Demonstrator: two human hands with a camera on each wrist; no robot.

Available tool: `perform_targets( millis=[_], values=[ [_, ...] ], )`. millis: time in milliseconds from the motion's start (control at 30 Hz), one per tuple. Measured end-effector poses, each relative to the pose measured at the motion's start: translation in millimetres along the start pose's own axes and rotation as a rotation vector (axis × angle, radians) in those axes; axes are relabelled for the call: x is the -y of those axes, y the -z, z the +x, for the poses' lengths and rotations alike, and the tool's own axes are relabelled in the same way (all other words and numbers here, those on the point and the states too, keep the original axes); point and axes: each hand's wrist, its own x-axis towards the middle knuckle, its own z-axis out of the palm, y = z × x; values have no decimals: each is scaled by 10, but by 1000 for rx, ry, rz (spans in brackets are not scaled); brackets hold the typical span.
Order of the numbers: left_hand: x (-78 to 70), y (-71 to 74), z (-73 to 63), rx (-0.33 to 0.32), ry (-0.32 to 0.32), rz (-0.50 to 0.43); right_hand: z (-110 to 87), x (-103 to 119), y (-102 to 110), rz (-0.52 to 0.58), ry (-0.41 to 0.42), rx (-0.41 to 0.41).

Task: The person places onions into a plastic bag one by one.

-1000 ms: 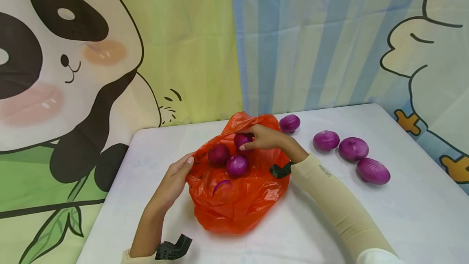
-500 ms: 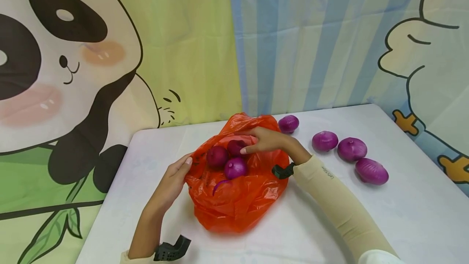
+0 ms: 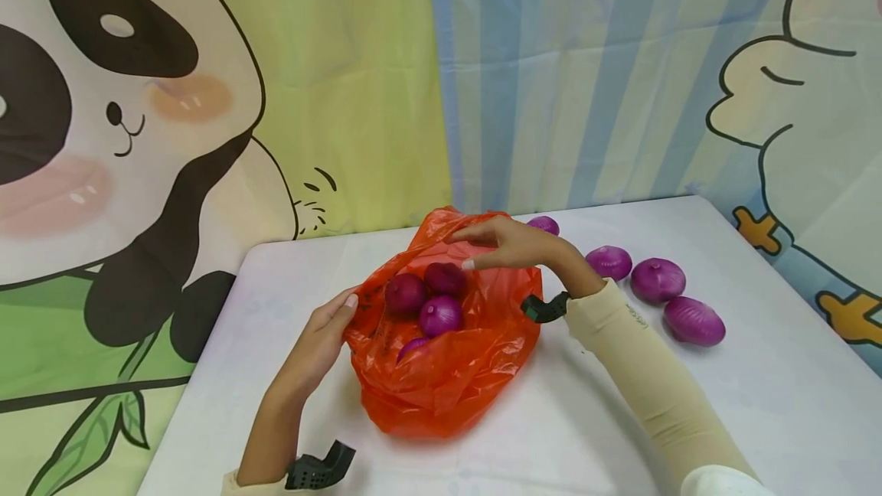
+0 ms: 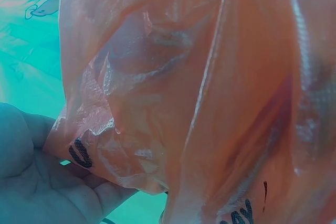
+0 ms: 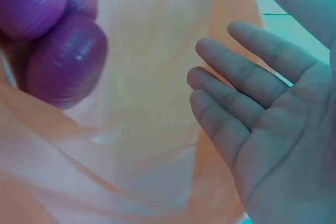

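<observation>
An orange-red plastic bag [image 3: 448, 389] lies on the table with its mouth spread toward the top. Several purple onions [image 3: 442, 317] sit inside it, one partly covered by the bag's front. My left hand [image 3: 324, 339] pinches the bag's left rim between thumb and fingers; in the left wrist view the thin plastic [image 4: 142, 103] runs up from that hand. Over the bag's back right opening hovers my right hand [image 3: 513, 245], holding nothing. The right wrist view shows its fingers loosely extended, apart from the onions [image 5: 68, 61] in the bag.
To the right on the white table [image 3: 772, 404] lie several more purple onions [image 3: 658, 280]. Another onion [image 3: 544, 225] rests behind the bag, partly hidden by my right hand. A printed cartoon curtain [image 3: 358, 98] hangs along the table's back edge.
My right hand has let go of an onion, which settled among the others in the bag. That hand then lifted and drew back to the right. The left hand keeps its hold.
</observation>
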Motion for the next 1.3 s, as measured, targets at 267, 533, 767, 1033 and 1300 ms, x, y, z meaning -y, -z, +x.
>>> perform_targets(
  millis=[267, 533, 767, 1033, 1300],
  values=[
    [-9, -2, -2, -3, -1, 2, -73, 74, 78, 204, 89, -153],
    [2, -17, 3, -5, -10, 1, -131, 17, 121, 173, 38, -404],
    [-7, -28, -7, -2, -4, 1, -220, -92, 151, 197, -5, -466],
    [-5, -23, -11, 1, -17, 9, -340, -311, 150, 224, -63, -554],
    [0, -19, -12, -3, -16, 11, -436, -412, 147, 261, -150, -584]
  ],
)
